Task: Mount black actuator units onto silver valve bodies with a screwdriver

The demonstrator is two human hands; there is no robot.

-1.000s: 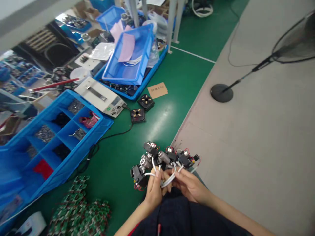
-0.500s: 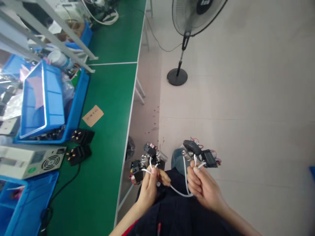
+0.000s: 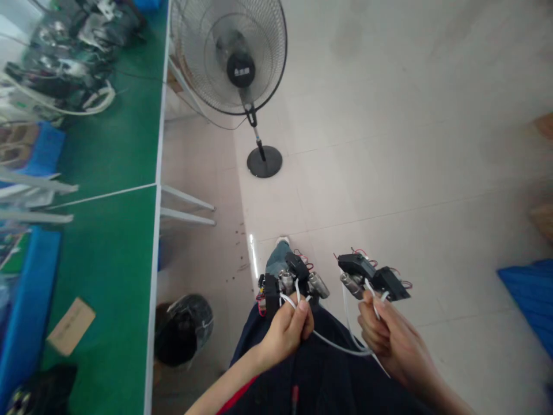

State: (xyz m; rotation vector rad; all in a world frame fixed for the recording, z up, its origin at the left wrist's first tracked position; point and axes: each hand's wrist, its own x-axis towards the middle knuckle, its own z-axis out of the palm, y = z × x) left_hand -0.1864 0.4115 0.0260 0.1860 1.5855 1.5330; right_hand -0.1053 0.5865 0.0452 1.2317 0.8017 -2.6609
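Observation:
My left hand [image 3: 288,329] grips white tubes that carry a bundle of small black and silver pump parts with red wires [image 3: 288,283]. My right hand [image 3: 386,337] is closed on more white tubing, holding a second bundle of black parts [image 3: 371,276] with red wires. A loose white tube [image 3: 334,344] sags between the two hands above my dark-clothed lap. Both bundles hang in the air over the pale tiled floor, to the right of the green workbench [image 3: 108,230].
A standing fan [image 3: 235,57] with a round black base [image 3: 264,161] stands on the floor ahead. A black bin [image 3: 184,328] sits beside the bench edge. A blue crate [image 3: 529,294] lies at the right. Blue trays, cables and a cardboard tag [image 3: 71,325] rest on the bench.
The view has swung right, away from the bench toward the floor and fan. My hands have drawn apart, splitting the parts into two bundles, one in each hand.

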